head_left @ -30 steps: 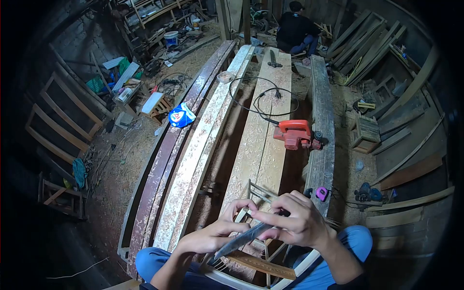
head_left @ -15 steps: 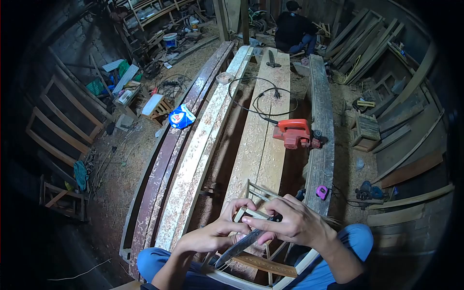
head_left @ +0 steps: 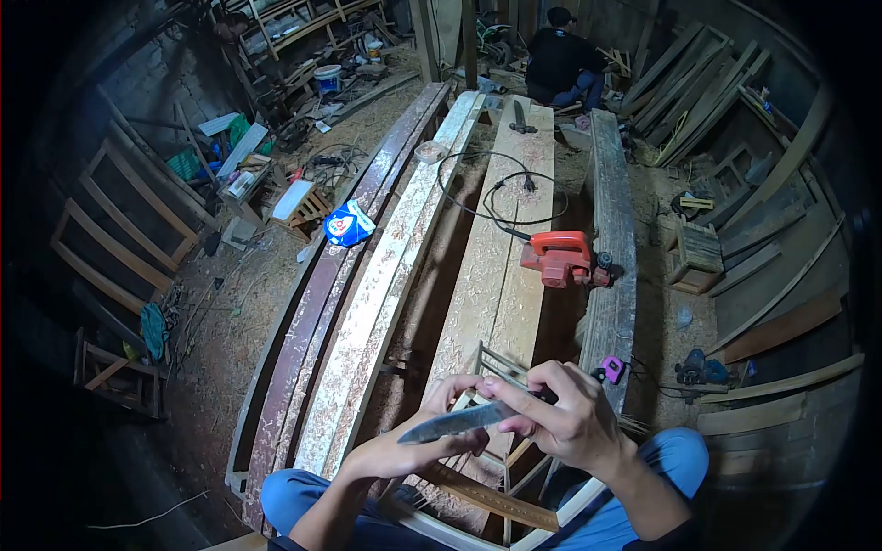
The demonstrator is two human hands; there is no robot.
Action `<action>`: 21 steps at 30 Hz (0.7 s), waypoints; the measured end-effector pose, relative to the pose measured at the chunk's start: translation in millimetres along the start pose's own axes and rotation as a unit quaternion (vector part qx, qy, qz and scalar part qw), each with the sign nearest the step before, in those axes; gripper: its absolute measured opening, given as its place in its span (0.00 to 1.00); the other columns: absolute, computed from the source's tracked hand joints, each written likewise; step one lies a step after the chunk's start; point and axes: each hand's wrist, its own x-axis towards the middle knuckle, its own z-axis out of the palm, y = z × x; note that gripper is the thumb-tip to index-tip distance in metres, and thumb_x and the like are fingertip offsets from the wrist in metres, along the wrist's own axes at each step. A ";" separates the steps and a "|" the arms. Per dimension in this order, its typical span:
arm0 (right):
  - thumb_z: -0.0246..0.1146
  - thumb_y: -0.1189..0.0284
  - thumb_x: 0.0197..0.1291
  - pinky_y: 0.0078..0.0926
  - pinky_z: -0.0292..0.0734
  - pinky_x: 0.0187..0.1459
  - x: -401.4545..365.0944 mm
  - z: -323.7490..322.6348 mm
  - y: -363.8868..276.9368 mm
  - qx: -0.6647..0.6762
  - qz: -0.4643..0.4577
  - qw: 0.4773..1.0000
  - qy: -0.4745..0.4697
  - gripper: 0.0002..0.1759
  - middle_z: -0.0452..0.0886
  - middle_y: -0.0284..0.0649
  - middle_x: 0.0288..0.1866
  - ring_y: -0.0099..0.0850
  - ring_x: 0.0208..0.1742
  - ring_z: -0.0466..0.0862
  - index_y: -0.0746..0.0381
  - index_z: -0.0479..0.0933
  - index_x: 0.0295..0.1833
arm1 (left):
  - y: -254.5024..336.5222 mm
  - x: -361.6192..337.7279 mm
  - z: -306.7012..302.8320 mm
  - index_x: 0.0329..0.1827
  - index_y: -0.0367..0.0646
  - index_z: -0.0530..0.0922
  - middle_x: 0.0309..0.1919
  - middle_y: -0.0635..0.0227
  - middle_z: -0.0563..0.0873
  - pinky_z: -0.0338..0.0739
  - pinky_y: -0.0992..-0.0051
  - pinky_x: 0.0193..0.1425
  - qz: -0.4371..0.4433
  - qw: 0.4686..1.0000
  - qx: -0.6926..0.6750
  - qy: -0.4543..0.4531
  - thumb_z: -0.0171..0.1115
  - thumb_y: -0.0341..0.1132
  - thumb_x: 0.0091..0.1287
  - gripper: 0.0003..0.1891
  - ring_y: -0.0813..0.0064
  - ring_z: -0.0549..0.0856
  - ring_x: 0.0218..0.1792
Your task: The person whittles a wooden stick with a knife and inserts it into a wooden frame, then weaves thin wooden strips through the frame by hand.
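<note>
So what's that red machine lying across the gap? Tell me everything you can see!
The bright red power tool has a chunky body that looks like plastic, a looped handle and dark round parts at its right end. It bridges the gap between the wide pale board and the weathered grey plank. A black cord leaves its left end and loops over the pale board to a loose plug. No hand touches it.

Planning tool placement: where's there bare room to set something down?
Weathered grey beam: free between red electric planer and pink tape measure. Wide pale board: open between black cord and slatted pale wooden frame, under thin shavings. Crowded: around left hand, right hand and grey metal blade.
</note>
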 end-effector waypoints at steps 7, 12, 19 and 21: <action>0.75 0.56 0.66 0.32 0.80 0.36 -0.3 -8.4 -3.5 -0.023 0.005 1.000 0.008 0.23 0.75 0.33 0.39 0.29 0.36 0.81 0.52 0.88 0.63 | -7.1 12.5 6.7 0.71 0.42 0.75 0.73 0.57 0.67 0.60 0.61 0.83 0.126 0.986 0.038 0.106 0.68 0.33 0.74 0.24 0.62 0.64 0.80; 0.73 0.58 0.69 0.32 0.79 0.37 -11.1 5.6 -17.0 -0.063 0.000 0.998 -0.011 0.22 0.76 0.35 0.42 0.30 0.39 0.82 0.54 0.87 0.65 | 1.9 16.8 -2.3 0.52 0.43 0.87 0.73 0.55 0.68 0.49 0.52 0.86 0.209 0.943 0.227 0.125 0.69 0.28 0.66 0.11 0.53 0.63 0.80; 0.74 0.59 0.68 0.36 0.80 0.42 -11.0 11.4 -18.5 -0.026 0.033 0.999 -0.009 0.25 0.75 0.38 0.44 0.33 0.41 0.82 0.57 0.86 0.66 | -1.8 17.0 0.0 0.50 0.42 0.87 0.72 0.54 0.69 0.49 0.52 0.86 0.211 0.949 0.198 0.128 0.70 0.30 0.69 0.09 0.53 0.62 0.80; 0.75 0.60 0.66 0.38 0.81 0.42 -10.5 11.1 -17.7 -0.023 0.039 0.999 -0.010 0.25 0.76 0.38 0.44 0.35 0.42 0.82 0.56 0.86 0.66 | -1.3 16.3 -1.9 0.50 0.42 0.87 0.72 0.54 0.68 0.50 0.52 0.85 0.213 0.948 0.200 0.123 0.70 0.31 0.69 0.09 0.53 0.62 0.80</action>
